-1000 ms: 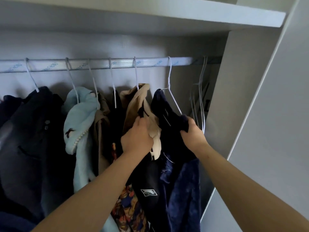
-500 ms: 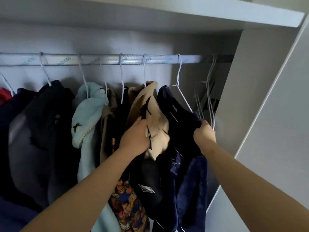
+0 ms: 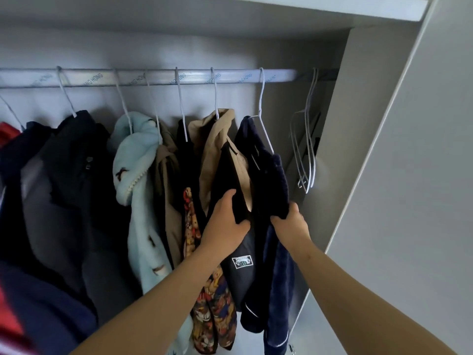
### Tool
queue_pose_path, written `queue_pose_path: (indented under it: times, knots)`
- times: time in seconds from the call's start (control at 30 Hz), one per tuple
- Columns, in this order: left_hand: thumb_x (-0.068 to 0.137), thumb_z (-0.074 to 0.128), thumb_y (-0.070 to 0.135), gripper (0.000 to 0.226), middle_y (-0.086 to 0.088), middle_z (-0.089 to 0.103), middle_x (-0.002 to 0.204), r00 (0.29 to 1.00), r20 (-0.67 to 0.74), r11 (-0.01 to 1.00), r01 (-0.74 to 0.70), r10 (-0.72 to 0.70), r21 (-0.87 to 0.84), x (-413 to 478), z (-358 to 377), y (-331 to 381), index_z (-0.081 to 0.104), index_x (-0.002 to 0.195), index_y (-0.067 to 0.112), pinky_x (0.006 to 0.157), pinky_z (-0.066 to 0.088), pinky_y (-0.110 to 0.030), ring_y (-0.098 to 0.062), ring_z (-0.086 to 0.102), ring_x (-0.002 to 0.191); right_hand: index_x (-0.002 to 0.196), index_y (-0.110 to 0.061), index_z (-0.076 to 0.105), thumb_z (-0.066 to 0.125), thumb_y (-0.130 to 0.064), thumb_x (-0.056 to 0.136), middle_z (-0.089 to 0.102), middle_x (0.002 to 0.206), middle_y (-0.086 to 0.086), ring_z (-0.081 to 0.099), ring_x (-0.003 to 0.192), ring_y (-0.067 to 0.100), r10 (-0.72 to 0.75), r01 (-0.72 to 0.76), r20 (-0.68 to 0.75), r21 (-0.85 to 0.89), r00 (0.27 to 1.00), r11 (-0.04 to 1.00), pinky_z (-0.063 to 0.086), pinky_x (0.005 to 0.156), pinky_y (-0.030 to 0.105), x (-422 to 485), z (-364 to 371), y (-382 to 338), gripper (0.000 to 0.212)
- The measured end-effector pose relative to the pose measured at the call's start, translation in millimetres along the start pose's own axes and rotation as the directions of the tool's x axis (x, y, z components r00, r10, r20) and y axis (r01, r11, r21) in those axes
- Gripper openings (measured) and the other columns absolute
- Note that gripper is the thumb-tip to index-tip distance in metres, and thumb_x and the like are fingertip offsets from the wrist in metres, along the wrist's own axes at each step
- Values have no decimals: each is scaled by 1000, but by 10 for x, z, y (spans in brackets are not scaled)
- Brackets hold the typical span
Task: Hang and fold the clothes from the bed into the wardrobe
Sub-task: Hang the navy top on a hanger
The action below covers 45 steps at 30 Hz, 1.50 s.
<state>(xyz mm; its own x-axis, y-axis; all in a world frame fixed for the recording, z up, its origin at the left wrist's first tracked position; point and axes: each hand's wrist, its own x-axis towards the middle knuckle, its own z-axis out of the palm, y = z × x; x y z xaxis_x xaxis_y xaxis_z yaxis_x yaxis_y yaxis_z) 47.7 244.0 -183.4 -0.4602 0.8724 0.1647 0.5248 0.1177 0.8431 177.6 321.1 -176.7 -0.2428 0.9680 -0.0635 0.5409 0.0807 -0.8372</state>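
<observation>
A navy fleece garment (image 3: 277, 180) hangs on a white wire hanger (image 3: 263, 116), the last filled one on the wardrobe rail (image 3: 158, 77). My right hand (image 3: 290, 226) grips its right edge at mid height. My left hand (image 3: 226, 224) holds a black garment with a white label (image 3: 239, 267), which hangs just left of the navy one, in front of a beige jacket (image 3: 217, 139). Both forearms reach in from below.
Further left hang a patterned cloth (image 3: 212, 303), a pale blue fleece (image 3: 138, 175) and several dark coats (image 3: 64, 188). Empty white hangers (image 3: 305, 149) dangle at the rail's right end, by the wardrobe's side wall (image 3: 340, 149). A shelf (image 3: 358, 6) runs above.
Both hands have slid lower on the garments. My left hand went from the beige jacket down to the black garment. The view has tilted slightly down and left.
</observation>
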Motion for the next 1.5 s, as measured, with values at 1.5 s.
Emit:
queue_pose_path:
  times: [1.5]
  knots:
    - [85,49,12,17,3,57,72,-338,939,926,-371,-65,-69,-5921,3296,1305,56,82,27,62,43,-25,-15,56,71,85,-16,57,51,-13,89,59,83,2,53,67,14,953,92,-209,968,-220,233,39,56,24,-6307,-1288,3279,8]
